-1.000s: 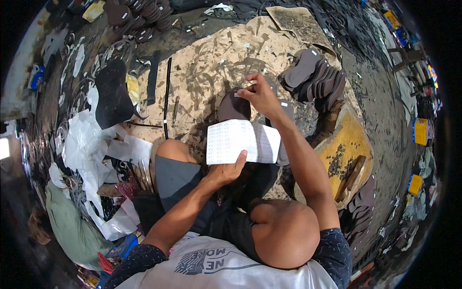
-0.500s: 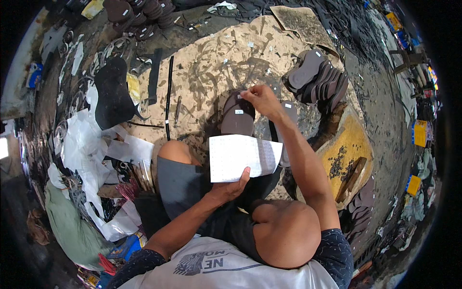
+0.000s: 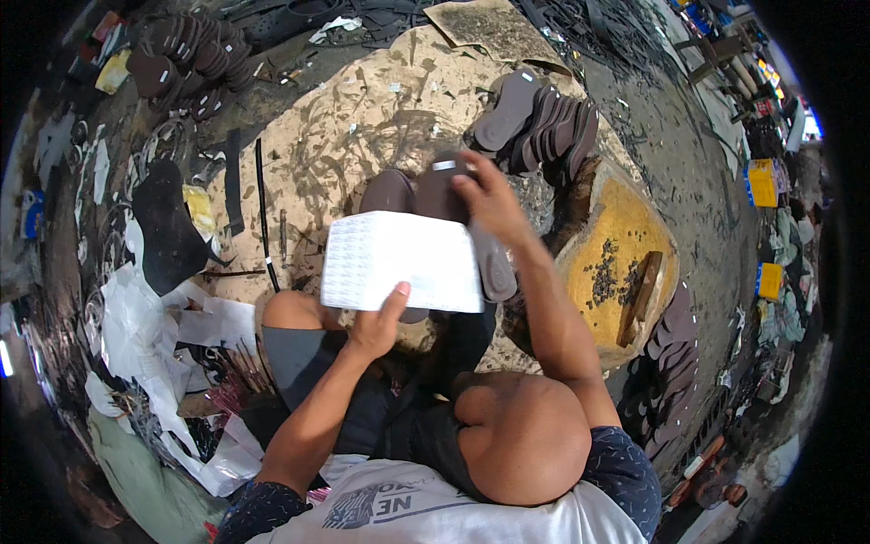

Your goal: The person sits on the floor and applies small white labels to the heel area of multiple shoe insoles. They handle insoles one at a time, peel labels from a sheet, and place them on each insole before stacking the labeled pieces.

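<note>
My left hand (image 3: 379, 328) grips a white sheet (image 3: 403, 263) with rows of small print, thumb on top, above my lap. Just beyond the sheet, my right hand (image 3: 492, 201) has its thumb and fingers on the right edge of a dark brown shoe sole (image 3: 442, 192), which bears a small white label near its far end. The sheet hides the sole's near part. Another brown sole (image 3: 388, 189) lies to its left, also partly covered. A greyer sole (image 3: 496, 270) shows beneath my right wrist.
A row of stacked brown soles (image 3: 544, 127) lies beyond my right hand on stained cardboard (image 3: 353, 127). To the right stands a worn yellow-topped block (image 3: 625, 263) with a wooden piece on it. White scraps (image 3: 145, 317) and black sheet material (image 3: 168, 227) lie left; more soles (image 3: 186, 59) sit far left.
The view has shifted, so the surroundings sit further left. The labelled brown soles, overlapping before, now lie side by side, with my right hand on the right one. The sheet is still in my left hand.
</note>
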`<state>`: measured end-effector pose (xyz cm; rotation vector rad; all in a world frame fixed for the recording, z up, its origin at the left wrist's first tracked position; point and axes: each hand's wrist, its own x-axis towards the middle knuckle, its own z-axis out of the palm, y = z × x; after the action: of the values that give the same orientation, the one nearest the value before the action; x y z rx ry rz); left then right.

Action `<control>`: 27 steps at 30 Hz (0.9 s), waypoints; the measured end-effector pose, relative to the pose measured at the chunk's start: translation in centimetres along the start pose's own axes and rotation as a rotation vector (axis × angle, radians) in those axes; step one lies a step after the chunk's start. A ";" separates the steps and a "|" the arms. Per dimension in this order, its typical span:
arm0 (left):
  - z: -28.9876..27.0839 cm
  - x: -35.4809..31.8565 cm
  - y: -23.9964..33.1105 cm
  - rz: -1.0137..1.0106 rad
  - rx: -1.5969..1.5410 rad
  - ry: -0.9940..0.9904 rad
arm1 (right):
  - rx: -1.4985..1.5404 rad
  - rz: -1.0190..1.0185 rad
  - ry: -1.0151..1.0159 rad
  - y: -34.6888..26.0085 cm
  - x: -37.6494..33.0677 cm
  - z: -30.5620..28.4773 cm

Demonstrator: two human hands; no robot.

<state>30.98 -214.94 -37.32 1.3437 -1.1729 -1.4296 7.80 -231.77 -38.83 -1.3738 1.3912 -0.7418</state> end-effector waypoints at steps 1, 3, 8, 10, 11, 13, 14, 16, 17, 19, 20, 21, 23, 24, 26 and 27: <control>-0.3 -0.2 0.5 -0.096 -0.141 0.073 | 0.081 0.094 0.006 1.8 0.4 -2.1; -0.3 1.3 0.5 -0.096 -0.598 0.181 | -0.182 0.194 0.006 2.7 -0.3 -5.1; 0.3 4.1 2.3 -0.093 -0.863 0.378 | -0.510 -0.331 0.366 0.5 -1.1 -2.8; 0.7 5.1 2.1 -0.088 -0.887 0.439 | 0.004 -0.180 0.044 -4.2 -3.3 1.8; 1.4 5.4 2.3 -0.069 -0.859 0.423 | 0.085 -0.264 -0.018 -5.8 -4.5 3.7; 2.2 5.6 2.5 -0.024 -0.797 0.401 | 0.151 -0.147 -0.124 -7.8 -6.0 5.5; 2.1 5.6 2.6 -0.062 -0.839 0.382 | 0.068 -0.173 -0.094 -7.6 -6.0 5.3; 1.4 5.6 2.6 -0.139 -0.919 0.345 | -0.019 -0.191 -0.054 -7.5 -6.2 5.2; 1.4 5.7 3.3 -0.176 -0.963 0.327 | -0.026 -0.184 -0.044 -7.7 -6.2 5.0; 2.6 5.4 4.5 -0.114 -0.817 0.461 | -0.026 -0.182 -0.022 -7.9 -6.3 5.0; 2.9 5.5 4.7 -0.082 -0.791 0.486 | -0.022 -0.190 -0.009 -8.2 -6.3 5.0; 3.1 5.5 4.8 -0.050 -0.765 0.511 | -0.017 -0.197 0.004 -8.4 -6.4 5.1; 3.1 5.5 4.1 0.082 -0.519 0.520 | -0.056 -0.230 0.039 -8.6 -6.4 5.3; 3.1 5.5 3.7 0.145 -0.395 0.524 | -0.076 -0.245 0.055 -8.7 -6.5 5.4; 3.3 5.5 3.5 0.198 -0.299 0.566 | -0.126 -0.260 0.090 -9.0 -6.7 5.7; 3.4 5.6 3.7 0.223 -0.251 0.587 | -0.151 -0.267 0.107 -9.0 -6.7 5.8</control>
<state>27.00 -220.87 -34.96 1.2840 -0.7018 -0.8956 15.28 -225.57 -30.74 -1.6818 1.3841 -0.9101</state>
